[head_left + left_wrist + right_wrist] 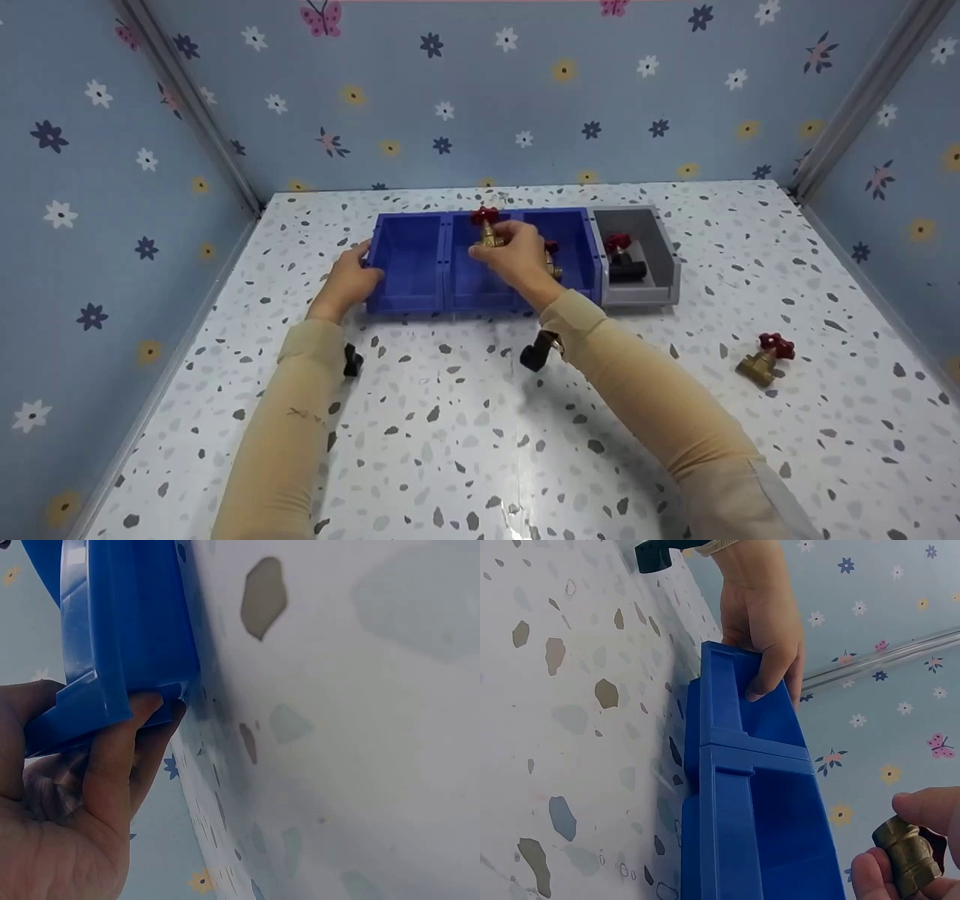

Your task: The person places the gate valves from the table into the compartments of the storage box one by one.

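Three blue bins stand joined in a row. My left hand [345, 283] grips the side wall of the leftmost blue bin [405, 303], thumb over the rim and fingers outside. Over the middle blue bin [480, 301], my right hand [519, 256] pinches a brass valve [909, 861] with a red handwheel [485, 215]. The valve's body shows between thumb and fingers in the right wrist view. Partly hidden behind that hand, another red-handled valve [555, 268] lies in the right blue bin [579, 238].
A grey bin [642, 295] adjoins the blue row on the right, holding a red-wheeled piece [618, 243] and a black cylindrical part [628, 271]. One more brass valve [759, 367] with a red wheel lies on the speckled table at right. Flowered panels [480, 97] enclose the table.
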{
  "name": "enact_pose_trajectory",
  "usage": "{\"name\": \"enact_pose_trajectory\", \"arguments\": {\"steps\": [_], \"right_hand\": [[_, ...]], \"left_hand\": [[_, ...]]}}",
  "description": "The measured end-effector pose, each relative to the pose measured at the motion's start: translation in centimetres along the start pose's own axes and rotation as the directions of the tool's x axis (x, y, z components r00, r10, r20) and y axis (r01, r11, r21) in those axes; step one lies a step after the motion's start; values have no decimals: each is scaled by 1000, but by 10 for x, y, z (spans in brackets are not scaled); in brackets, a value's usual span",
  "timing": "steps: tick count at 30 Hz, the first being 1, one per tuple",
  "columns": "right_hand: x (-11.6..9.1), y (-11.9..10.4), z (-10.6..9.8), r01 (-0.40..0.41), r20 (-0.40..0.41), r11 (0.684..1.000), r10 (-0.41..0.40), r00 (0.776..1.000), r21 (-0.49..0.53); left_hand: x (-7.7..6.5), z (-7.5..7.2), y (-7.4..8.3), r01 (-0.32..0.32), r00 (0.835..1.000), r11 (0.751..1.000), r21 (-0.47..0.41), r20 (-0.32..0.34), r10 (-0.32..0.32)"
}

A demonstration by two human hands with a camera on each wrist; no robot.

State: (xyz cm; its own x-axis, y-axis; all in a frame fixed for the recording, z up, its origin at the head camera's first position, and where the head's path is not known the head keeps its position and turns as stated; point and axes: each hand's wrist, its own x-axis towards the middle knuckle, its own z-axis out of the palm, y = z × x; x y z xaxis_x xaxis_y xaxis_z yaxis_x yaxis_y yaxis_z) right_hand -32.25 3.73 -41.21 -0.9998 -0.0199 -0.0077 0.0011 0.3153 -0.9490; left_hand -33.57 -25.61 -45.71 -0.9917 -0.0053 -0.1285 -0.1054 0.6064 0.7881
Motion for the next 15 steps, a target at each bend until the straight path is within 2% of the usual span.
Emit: {"name": "enact_pose_trajectory", "arguments": {"steps": [11,15], "right_hand": [[2,8,13,16,4,1000,-16,1000,-11],[2,8,18,2,7,1000,-2,1000,14]], "left_hand": [[0,-1,1,5,1000,1000,11,8,-5],[1,-1,0,-3,1000,1000,2,8,3]]}}
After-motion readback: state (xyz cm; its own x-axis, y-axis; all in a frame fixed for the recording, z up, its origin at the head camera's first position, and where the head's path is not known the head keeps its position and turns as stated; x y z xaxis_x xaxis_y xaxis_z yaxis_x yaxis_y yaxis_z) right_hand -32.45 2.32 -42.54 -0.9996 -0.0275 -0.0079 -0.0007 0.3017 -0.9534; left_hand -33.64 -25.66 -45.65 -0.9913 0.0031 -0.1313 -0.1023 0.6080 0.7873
